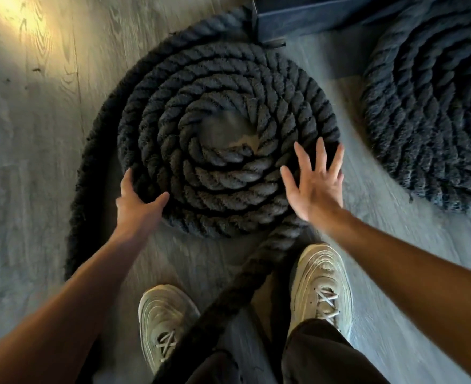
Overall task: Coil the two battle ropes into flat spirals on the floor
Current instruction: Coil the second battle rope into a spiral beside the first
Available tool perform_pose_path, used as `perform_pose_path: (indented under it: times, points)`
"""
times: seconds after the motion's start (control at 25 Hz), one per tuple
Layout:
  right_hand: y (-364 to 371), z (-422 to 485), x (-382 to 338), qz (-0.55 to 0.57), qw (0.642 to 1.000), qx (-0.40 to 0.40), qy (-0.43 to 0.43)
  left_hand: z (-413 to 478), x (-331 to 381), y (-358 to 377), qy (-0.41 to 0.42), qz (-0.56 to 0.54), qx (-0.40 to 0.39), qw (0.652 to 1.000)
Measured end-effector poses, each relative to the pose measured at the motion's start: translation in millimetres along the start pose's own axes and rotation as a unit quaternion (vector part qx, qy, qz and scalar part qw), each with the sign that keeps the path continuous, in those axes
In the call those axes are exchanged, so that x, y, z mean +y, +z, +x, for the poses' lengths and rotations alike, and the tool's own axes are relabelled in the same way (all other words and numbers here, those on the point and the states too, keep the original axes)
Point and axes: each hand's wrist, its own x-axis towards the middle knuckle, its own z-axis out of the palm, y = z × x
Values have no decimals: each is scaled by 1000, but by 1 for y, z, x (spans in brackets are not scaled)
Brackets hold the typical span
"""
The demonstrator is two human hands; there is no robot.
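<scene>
— Black twisted fibre: what do we record for the near rope coil (pixel 228 139)?

— We record a flat spiral of several turns lying on the grey wood-grain floor (pixel 29 167), with a small patch of bare floor visible at its centre. One loose turn (pixel 90 167) runs wide around the left side of the spiral, apart from the packed turns.

— Where does the free length go?

— We see the rope tail (pixel 234 284) leave the spiral's near edge and run toward us between the two pale sneakers, the left shoe (pixel 165 325) and the right shoe (pixel 320 286). Dark trouser legs (pixel 320 356) cover both ankles.

— Hand states?

— Our left hand (pixel 137 200) cups the spiral's outer edge at the lower left, thumb lying across the top of the outermost packed turn, fingers curled down over its side. Our right hand (pixel 314 184) is spread flat, fingers apart, palm down over the spiral's lower right edge; it grips nothing, and we cannot tell whether the palm touches the rope.

— And the second rope?

— We note the second coil (pixel 434 112) lying at the right, well apart from the first, partly cut off by the frame. A dark base (pixel 306 18) sits at the top between the two coils.
</scene>
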Motion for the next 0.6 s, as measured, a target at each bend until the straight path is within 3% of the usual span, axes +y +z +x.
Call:
perform_pose_path:
  times: [0.12, 0.24, 0.44, 0.6]
  points:
    - [-27, 48, 21, -28, 999, -1, -47, -30, -7, 16, -30, -59, -24, 998]
    - [-32, 63, 23, -19, 999, 7, -26, -56, -16, 26, -66, -39, -56, 995]
    - [4, -20, -12, 153, 982, 33, 107, -25, 1, -3, -24, -2, 82, 996]
    - [30, -76, -36, 123, 989, -13, 82, 21, 25, -20, 6, -46, 50, 998]
